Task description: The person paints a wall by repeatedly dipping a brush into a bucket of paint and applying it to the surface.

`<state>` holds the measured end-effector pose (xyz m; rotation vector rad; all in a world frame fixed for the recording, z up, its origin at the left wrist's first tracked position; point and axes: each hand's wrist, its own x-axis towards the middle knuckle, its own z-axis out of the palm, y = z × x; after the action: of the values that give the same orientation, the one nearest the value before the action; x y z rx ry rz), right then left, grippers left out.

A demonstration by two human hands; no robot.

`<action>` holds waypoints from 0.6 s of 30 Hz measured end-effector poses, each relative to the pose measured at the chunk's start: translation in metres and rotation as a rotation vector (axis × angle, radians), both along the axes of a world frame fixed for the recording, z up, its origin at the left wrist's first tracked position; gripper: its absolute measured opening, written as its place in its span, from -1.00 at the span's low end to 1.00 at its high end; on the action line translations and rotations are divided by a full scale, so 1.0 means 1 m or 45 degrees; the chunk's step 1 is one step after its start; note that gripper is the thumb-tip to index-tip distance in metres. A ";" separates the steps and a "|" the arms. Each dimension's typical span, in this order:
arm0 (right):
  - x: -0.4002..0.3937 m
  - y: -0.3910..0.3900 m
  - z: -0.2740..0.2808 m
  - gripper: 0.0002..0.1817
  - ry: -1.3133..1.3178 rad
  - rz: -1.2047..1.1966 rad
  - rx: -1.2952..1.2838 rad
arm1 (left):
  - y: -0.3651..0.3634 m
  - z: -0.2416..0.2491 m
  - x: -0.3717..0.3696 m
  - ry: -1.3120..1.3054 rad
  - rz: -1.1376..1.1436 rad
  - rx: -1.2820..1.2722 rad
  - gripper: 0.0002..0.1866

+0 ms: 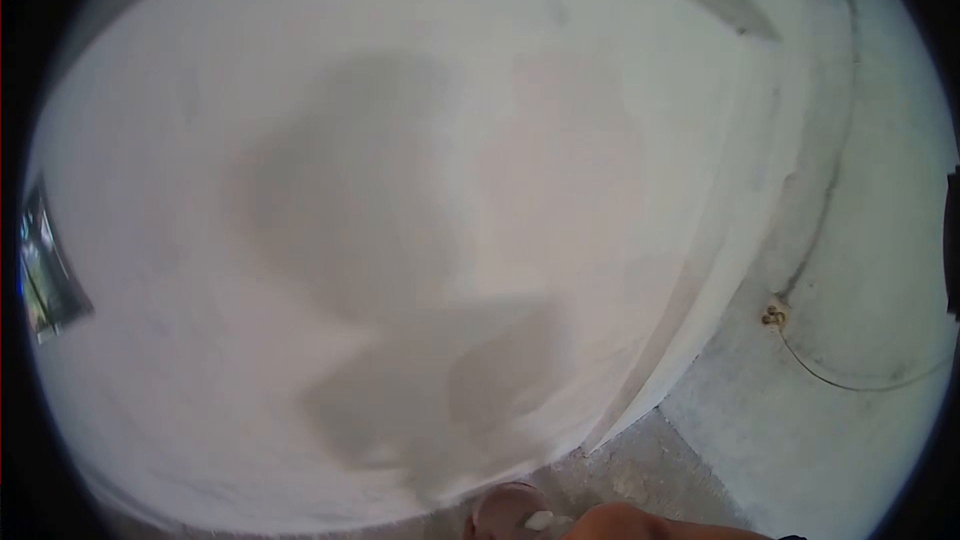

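A smooth brown rounded thing (508, 510) shows at the bottom edge, low against the foot of the white wall (560, 170). Just right of it sits a small whitish piece (540, 520). Beside that, a bare bent limb (620, 520) reaches in from the lower right, its rounded end close to the whitish piece; no fingers show, and I cannot tell whether it is my right hand and arm. A dark edge (790, 537) lies at the limb's far end. My left hand is out of view.
Soft grey shadows (360, 180) fall across the wall. On the right, a second pale wall (850, 410) carries a small fitting (775, 316) with a thin cable (830, 380). Rough grey floor (640, 470) runs along the base. A shiny framed pane (48, 275) is at far left.
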<state>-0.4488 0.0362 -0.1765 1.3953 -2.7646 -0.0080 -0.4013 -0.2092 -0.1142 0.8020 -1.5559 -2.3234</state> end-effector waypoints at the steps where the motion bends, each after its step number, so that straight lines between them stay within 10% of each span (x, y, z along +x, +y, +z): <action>1: 0.000 -0.005 0.111 -0.69 -0.416 0.029 -0.206 | 0.013 -0.027 -0.004 -0.020 0.048 0.030 -0.37; 3: -0.019 -0.033 0.147 -0.66 -0.905 0.080 -0.405 | 0.018 -0.077 0.016 -0.100 0.137 0.048 -0.37; 5: -0.049 -0.045 0.121 -0.59 -1.213 -0.188 0.082 | 0.022 -0.113 0.015 -0.129 0.190 0.060 -0.36; 8: -0.076 -0.043 0.049 -0.69 -1.139 0.372 -0.383 | 0.021 -0.160 0.012 -0.134 0.279 0.074 -0.35; 18: -0.087 -0.062 -0.130 -0.64 -1.295 0.276 -0.309 | -0.008 -0.310 0.036 -0.205 0.327 0.081 -0.33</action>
<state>-0.5354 -0.0260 -0.3070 1.9912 -3.0492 1.3386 -0.3654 -0.2176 -0.4244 1.1560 -1.3511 -2.1765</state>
